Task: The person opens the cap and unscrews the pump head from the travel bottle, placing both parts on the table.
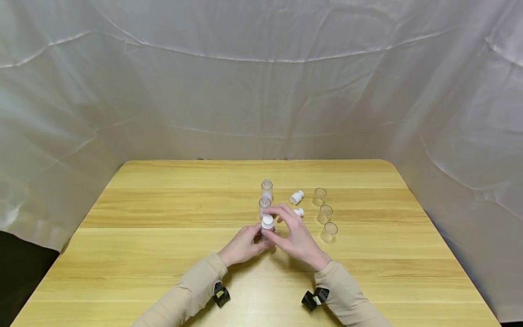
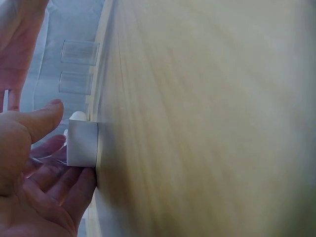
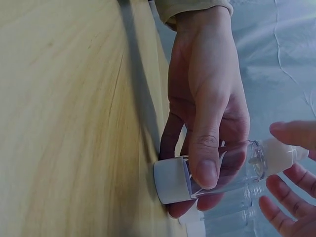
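Note:
My left hand [image 1: 244, 245] grips a clear bottle [image 3: 234, 170] with a white base [image 3: 173, 180], fingers and thumb wrapped round its body. The bottle stands upright on the table, a white top piece [image 1: 267, 221] on its mouth. Around that top my right hand [image 1: 297, 236] spreads its thumb and fingers, bent and seemingly a little apart from it. In the left wrist view, the left hand [image 2: 29, 163] hides the bottle's upper part, leaving the white base [image 2: 83, 143] visible. Just behind stand two more clear bottles, a nearer one [image 1: 264, 205] and a farther one [image 1: 267, 187], without white tops.
Two white top pieces lie right of the bottles, one farther back [image 1: 296, 197] and one [image 1: 299, 212] partly behind the right hand. Three clear cups form a row farther right: back [image 1: 319, 197], middle [image 1: 324, 214], front [image 1: 328, 232]. Pale fabric [image 1: 261, 100] hangs behind the wooden table [image 1: 163, 213].

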Demonstrator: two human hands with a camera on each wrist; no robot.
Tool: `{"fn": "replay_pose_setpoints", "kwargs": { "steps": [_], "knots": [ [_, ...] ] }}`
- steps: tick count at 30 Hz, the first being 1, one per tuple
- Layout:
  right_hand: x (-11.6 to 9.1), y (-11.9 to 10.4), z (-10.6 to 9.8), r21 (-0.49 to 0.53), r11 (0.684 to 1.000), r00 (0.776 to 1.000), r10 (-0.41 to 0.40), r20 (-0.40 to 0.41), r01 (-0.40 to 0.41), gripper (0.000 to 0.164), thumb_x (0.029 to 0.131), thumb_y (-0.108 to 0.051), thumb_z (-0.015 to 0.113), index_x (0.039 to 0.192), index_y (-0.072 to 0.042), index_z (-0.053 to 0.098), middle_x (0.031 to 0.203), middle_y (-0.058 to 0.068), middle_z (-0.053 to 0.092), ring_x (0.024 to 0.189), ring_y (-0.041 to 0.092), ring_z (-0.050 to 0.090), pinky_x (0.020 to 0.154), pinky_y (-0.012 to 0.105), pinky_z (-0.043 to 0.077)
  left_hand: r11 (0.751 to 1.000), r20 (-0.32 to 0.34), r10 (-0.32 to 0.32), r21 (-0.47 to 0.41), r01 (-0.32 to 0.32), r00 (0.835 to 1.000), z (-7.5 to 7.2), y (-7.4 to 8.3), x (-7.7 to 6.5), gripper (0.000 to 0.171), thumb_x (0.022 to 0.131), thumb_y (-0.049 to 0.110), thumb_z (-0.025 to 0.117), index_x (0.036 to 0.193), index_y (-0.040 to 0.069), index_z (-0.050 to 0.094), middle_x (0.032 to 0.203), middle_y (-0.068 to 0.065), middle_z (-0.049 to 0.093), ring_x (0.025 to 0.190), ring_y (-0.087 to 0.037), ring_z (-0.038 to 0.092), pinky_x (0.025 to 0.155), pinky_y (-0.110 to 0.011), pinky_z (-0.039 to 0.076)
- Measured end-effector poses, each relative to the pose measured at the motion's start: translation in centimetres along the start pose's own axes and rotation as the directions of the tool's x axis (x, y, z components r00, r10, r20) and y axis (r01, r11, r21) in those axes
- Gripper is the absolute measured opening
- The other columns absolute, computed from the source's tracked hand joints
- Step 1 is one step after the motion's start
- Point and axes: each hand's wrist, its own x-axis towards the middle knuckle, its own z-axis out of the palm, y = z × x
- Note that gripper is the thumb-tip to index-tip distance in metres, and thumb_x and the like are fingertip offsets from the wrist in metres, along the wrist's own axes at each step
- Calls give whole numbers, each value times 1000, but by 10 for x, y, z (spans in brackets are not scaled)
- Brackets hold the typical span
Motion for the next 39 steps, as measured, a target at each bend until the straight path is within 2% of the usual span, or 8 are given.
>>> {"fn": "replay_pose_setpoints", "kwargs": {
  "steps": [4, 10, 14, 19, 22, 26, 32, 39],
  "knots": [
    [1, 0, 0, 7, 1000, 1000, 5, -2, -5, 39, 83, -5, 79, 119, -4, 64, 116, 6, 67, 103, 18, 63, 88, 36, 59, 1000, 1, 8, 0, -8, 1000, 0, 0, 0, 48, 97, 24, 68, 138, 5, 56, 136, -17, 65, 128, -32, 62, 112, -49, 49],
    [-1, 0, -1, 22, 1000, 999, -10, 32, 9, 43, 85, -3, 75, 126, -6, 62, 123, 8, 66, 111, 22, 64, 93, 44, 59, 1000, 7, 2, 14, -2, 1000, 0, 0, -1, 38, 96, 22, 68, 130, 6, 59, 129, -17, 69, 124, -32, 65, 110, -48, 51],
    [0, 0, 1, 2, 1000, 1000, -2, 9, 2, 44, 85, -9, 78, 126, -5, 62, 122, 7, 66, 108, 19, 62, 89, 40, 58, 1000, 8, 6, 6, -6, 1000, 0, -1, 0, 43, 96, 23, 68, 134, 5, 58, 133, -17, 67, 127, -32, 63, 112, -49, 49],
    [1, 0, 1, 4, 1000, 1000, -8, -10, 8, 38, 84, -4, 78, 119, -5, 65, 116, 6, 67, 103, 18, 63, 85, 35, 59, 1000, 4, 6, 0, -6, 1000, 0, -1, 0, 47, 96, 23, 68, 138, 5, 56, 137, -17, 64, 129, -32, 62, 112, -48, 49],
    [0, -1, 0, 19, 1000, 1000, -16, 11, 16, 40, 85, -1, 75, 122, -6, 64, 120, 8, 67, 107, 21, 65, 89, 38, 60, 1000, 6, -2, 3, 2, 1000, 0, 0, -1, 44, 96, 23, 68, 135, 6, 57, 134, -17, 66, 127, -32, 63, 112, -48, 49],
    [-1, -1, 1, 16, 1000, 1000, -17, 17, 17, 45, 85, -4, 75, 128, -6, 62, 125, 9, 66, 112, 24, 64, 92, 43, 59, 1000, 9, -6, 6, 6, 1000, 0, 0, 0, 41, 96, 22, 68, 132, 6, 59, 130, -17, 68, 125, -32, 64, 112, -49, 49],
    [0, 1, 2, -5, 1000, 1000, 1, -31, -1, 41, 84, -7, 79, 122, -4, 64, 119, 7, 66, 105, 19, 63, 87, 38, 59, 1000, 1, 6, -4, -6, 1000, 0, -1, 0, 45, 96, 23, 69, 135, 4, 58, 135, -17, 65, 129, -33, 61, 113, -49, 48],
    [0, -1, 0, 23, 1000, 1000, 6, 8, -6, 38, 85, -2, 75, 122, -7, 65, 119, 7, 68, 105, 20, 64, 88, 37, 60, 1000, 0, -4, 7, 4, 1000, 0, -1, -1, 45, 96, 21, 68, 137, 6, 57, 136, -18, 65, 128, -33, 62, 112, -49, 49]
  ]
}}
